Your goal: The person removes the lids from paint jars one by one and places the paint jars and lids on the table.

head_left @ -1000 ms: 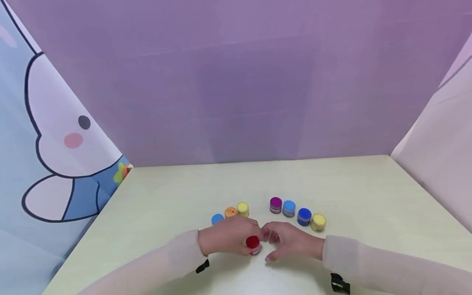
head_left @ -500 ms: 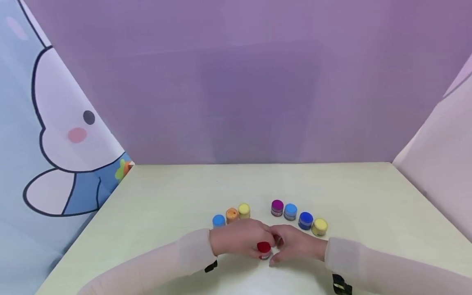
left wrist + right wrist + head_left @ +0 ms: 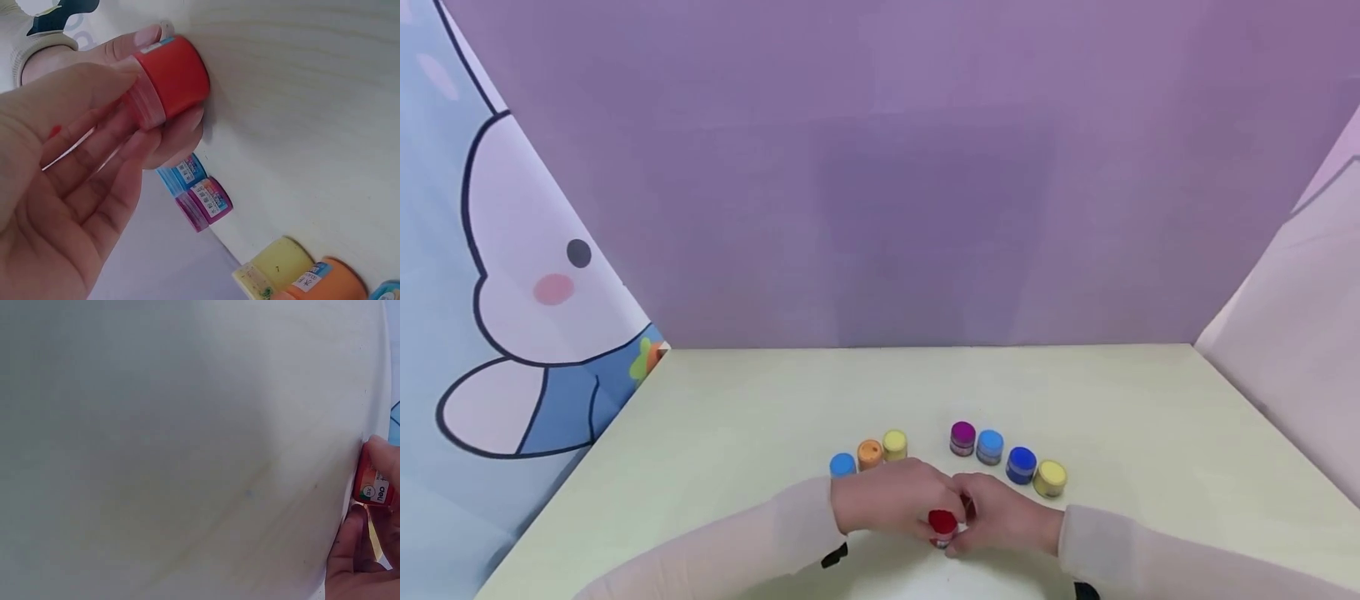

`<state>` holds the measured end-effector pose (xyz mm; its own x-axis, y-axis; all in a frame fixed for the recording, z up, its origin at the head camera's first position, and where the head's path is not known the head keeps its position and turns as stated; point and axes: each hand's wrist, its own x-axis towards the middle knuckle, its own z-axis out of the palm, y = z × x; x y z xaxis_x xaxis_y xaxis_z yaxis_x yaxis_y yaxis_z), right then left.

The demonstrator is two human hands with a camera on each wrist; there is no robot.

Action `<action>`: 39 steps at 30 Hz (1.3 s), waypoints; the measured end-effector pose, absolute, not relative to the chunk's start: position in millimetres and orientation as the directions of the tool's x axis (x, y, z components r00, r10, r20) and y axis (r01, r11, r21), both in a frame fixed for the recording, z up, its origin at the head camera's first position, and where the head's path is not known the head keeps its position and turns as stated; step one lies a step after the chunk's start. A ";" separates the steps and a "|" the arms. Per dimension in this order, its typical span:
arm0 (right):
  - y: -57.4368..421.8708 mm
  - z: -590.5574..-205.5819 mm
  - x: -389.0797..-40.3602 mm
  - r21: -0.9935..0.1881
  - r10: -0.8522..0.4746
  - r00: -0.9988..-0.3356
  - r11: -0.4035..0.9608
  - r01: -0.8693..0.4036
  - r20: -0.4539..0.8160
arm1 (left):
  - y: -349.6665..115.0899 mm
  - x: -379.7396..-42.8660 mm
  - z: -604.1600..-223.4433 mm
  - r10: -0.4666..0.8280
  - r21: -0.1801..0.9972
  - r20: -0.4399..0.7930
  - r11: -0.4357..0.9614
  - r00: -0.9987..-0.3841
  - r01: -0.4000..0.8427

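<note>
A small red paint jar [image 3: 942,525] is between my two hands, low in the middle of the head view. My left hand [image 3: 897,497] pinches its lid [image 3: 147,94] between thumb and fingers, as the left wrist view shows. From the other side, my right hand [image 3: 1009,514] grips the red body, thumb along one side and fingers along the other. The jar lies tilted in the left wrist view, close over the table [image 3: 760,400]. At the right edge of the right wrist view, fingers partly cover the jar's label [image 3: 375,489].
Beyond my left hand stand light blue [image 3: 842,465], orange [image 3: 870,453] and pale yellow [image 3: 895,444] jars. Beyond the right hand, purple [image 3: 962,437], light blue [image 3: 990,447], dark blue [image 3: 1021,464] and yellow [image 3: 1050,477] jars form a slanting row. A purple backdrop [image 3: 925,208] rises behind the table.
My left hand has moved right with the red jar, toward the right hand. My right hand, apart from the jar at first, has closed round it. The head view has shifted slightly.
</note>
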<state>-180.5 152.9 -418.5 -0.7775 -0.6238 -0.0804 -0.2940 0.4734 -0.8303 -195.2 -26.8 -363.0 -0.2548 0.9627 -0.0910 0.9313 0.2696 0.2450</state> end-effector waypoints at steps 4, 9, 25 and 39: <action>152.8 -419.5 -179.6 -0.837 -0.627 -0.775 0.462 -0.293 -0.075 | -28.0 -195.9 -363.1 0.964 0.270 -0.084 0.266 -0.253 0.925; 152.9 -421.0 -179.1 -0.844 -0.631 -0.774 0.444 -0.301 -0.056 | -26.4 -199.0 -363.9 0.963 0.280 -0.093 0.269 -0.253 0.921; 148.1 -418.8 -175.2 -0.807 -0.595 -0.803 0.489 -0.331 -0.031 | -23.6 -195.5 -362.7 0.942 0.292 -0.102 0.335 -0.319 0.896; 147.6 -421.1 -171.5 -0.776 -0.564 -0.826 0.525 -0.351 -0.008 | -21.6 -186.4 -364.9 0.881 0.280 -0.120 0.473 -0.458 0.836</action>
